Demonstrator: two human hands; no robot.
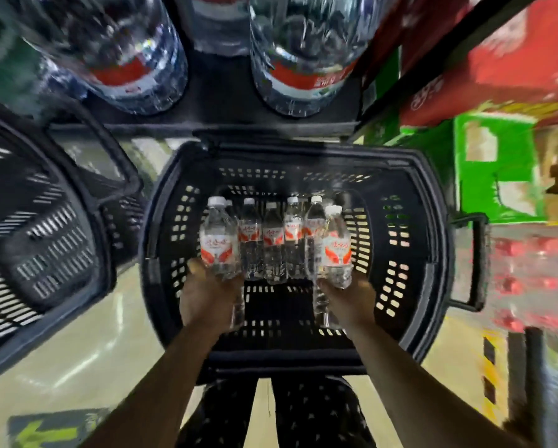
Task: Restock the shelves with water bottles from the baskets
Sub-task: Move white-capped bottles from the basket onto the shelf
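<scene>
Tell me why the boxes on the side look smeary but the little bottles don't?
Head view: the red boxes and green box at the right edge are streaked by motion blur; head view: the small bottles in the basket mid-frame look sharper; head view: the wide lens bends the basket's rim, and the big bottles on top catch bright glints.

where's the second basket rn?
Head view, far left: the second basket sits right beside the basket of bottles, on its left, below the big jugs on the shelf.
</scene>
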